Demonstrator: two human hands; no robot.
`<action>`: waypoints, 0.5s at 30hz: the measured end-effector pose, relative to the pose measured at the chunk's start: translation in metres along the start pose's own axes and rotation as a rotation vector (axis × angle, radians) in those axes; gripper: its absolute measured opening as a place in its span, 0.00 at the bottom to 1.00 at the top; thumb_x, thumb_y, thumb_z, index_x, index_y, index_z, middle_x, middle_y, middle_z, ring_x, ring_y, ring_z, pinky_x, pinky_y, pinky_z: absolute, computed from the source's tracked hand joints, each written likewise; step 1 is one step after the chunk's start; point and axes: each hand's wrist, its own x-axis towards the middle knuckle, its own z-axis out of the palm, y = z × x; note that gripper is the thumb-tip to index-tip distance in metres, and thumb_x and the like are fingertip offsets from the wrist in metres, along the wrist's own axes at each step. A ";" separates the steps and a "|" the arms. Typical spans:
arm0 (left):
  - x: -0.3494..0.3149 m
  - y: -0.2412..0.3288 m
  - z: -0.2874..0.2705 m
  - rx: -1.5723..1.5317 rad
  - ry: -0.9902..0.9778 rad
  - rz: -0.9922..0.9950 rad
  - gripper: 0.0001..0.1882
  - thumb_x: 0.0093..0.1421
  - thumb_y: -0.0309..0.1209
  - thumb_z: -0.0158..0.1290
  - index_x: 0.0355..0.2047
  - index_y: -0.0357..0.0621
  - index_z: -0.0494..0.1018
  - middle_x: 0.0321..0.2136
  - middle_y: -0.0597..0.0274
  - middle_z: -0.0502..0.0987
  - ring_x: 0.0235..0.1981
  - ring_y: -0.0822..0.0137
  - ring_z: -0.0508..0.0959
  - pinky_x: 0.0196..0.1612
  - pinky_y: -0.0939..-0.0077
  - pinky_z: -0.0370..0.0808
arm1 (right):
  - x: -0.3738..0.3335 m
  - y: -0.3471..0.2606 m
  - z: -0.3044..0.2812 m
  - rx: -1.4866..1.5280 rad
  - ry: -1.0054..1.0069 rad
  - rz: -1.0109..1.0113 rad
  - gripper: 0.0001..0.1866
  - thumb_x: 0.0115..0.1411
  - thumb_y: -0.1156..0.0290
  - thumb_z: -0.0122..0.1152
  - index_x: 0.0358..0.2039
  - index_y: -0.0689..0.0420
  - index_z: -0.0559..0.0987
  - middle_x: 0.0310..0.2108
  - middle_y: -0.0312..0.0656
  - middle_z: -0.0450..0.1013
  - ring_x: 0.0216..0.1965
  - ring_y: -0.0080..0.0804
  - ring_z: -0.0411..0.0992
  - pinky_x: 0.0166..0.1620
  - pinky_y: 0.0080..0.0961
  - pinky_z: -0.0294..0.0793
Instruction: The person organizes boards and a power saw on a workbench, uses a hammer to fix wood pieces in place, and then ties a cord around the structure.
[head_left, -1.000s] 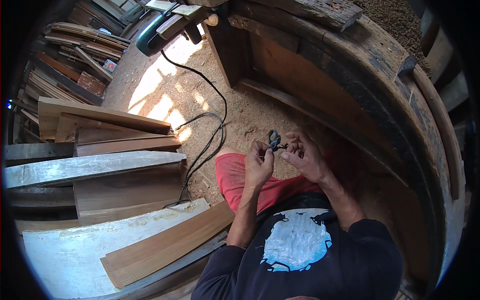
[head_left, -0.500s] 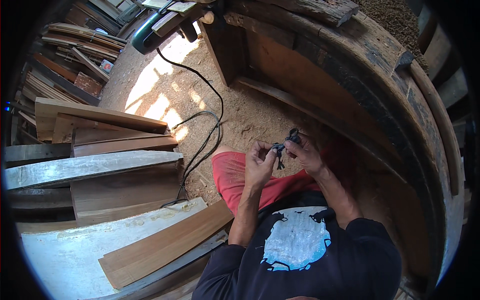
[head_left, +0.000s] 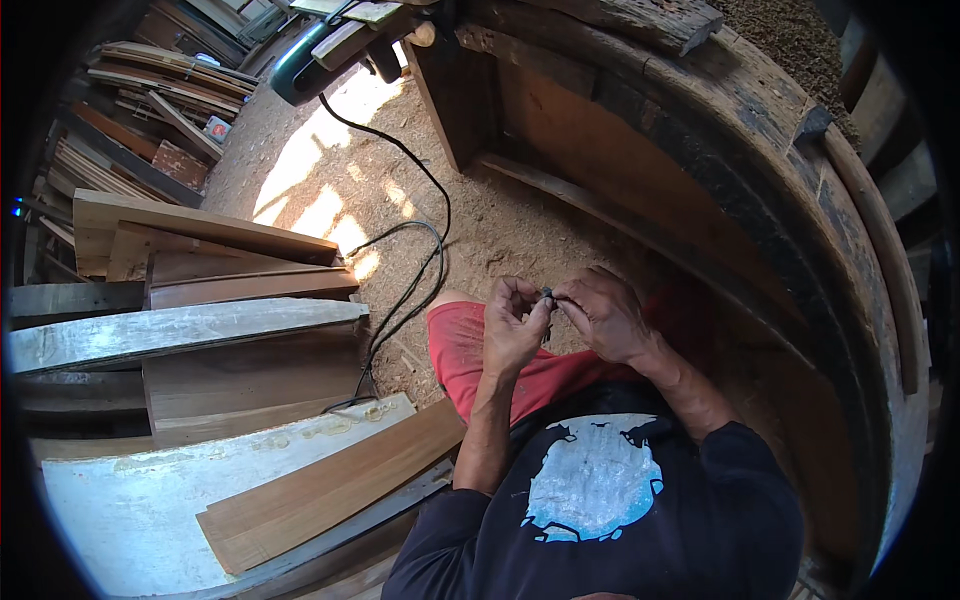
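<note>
In front of my lap, my left hand (head_left: 514, 328) and my right hand (head_left: 606, 314) meet fingertip to fingertip. Between them they pinch a small dark knotted strip (head_left: 547, 294), perhaps cloth or rubber. Most of it is hidden behind my fingers, so its exact kind does not show. Both hands are closed, with thumb and forefinger pressed together on it.
A wooden workbench (head_left: 740, 200) curves along the right. Stacked boards (head_left: 260, 375) lie to the left, one brown plank (head_left: 330, 490) on top. From a green power tool (head_left: 298, 68) at the bench's far end, a black cord (head_left: 440, 205) runs down over the sawdust-covered floor (head_left: 480, 220).
My right hand has turned over and closed in toward the left fingertips. The dark knotted strip, plainly visible before, is now mostly covered by my fingers.
</note>
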 end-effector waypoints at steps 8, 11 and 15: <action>0.005 0.005 -0.003 0.348 0.045 0.100 0.11 0.59 0.19 0.55 0.38 0.41 0.65 0.28 0.67 0.74 0.27 0.78 0.74 0.29 0.83 0.71 | 0.004 0.007 0.010 -0.140 0.045 0.023 0.05 0.55 0.74 0.57 0.28 0.58 0.70 0.27 0.47 0.70 0.30 0.45 0.71 0.34 0.41 0.70; 0.011 0.005 0.001 0.459 0.080 0.092 0.10 0.59 0.19 0.54 0.39 0.40 0.67 0.28 0.67 0.73 0.27 0.78 0.74 0.31 0.84 0.71 | -0.003 0.012 0.012 0.306 0.038 0.374 0.04 0.55 0.75 0.55 0.29 0.59 0.70 0.28 0.48 0.70 0.30 0.44 0.71 0.34 0.40 0.71; 0.014 -0.006 -0.001 0.168 0.075 0.011 0.10 0.60 0.19 0.53 0.41 0.39 0.68 0.28 0.67 0.73 0.27 0.78 0.73 0.31 0.84 0.70 | -0.009 0.020 0.023 0.764 0.086 0.521 0.04 0.55 0.76 0.54 0.31 0.60 0.71 0.29 0.48 0.71 0.30 0.44 0.72 0.35 0.40 0.71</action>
